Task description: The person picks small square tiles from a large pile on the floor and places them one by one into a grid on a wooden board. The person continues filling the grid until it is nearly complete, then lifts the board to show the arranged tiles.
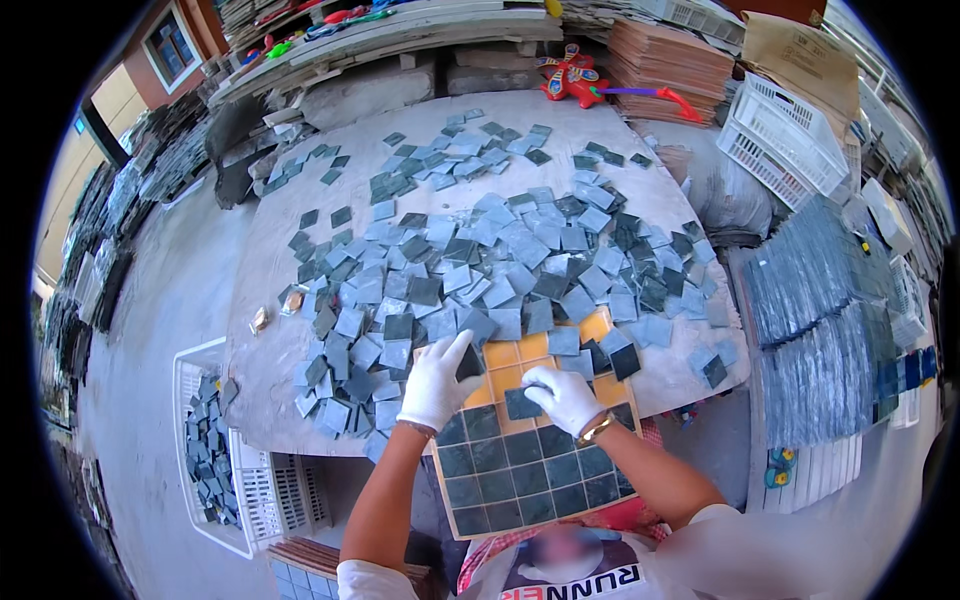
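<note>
A shallow square grid frame (507, 427) with an orange-yellow base lies in front of me. Its near rows hold dark green stone tiles, and bare orange cells show farther up. My right hand (565, 398), in a white glove, pinches a dark square stone tile (521, 404) over the frame's middle. My left hand (436, 382), also gloved, is at the frame's far left, with thumb and forefinger around another dark tile (468, 363). Just beyond its fingertips lies a blue-grey tile (479, 325). A few loose tiles overlap the frame's far right part.
Loose grey-green tiles (520, 243) cover much of the worktable (270, 350). A white crate (240, 500) with tiles stands at lower left. Stacked tile sheets (815, 300) are on the right, white crates (780, 140) behind them. A red toy (572, 78) lies at the far edge.
</note>
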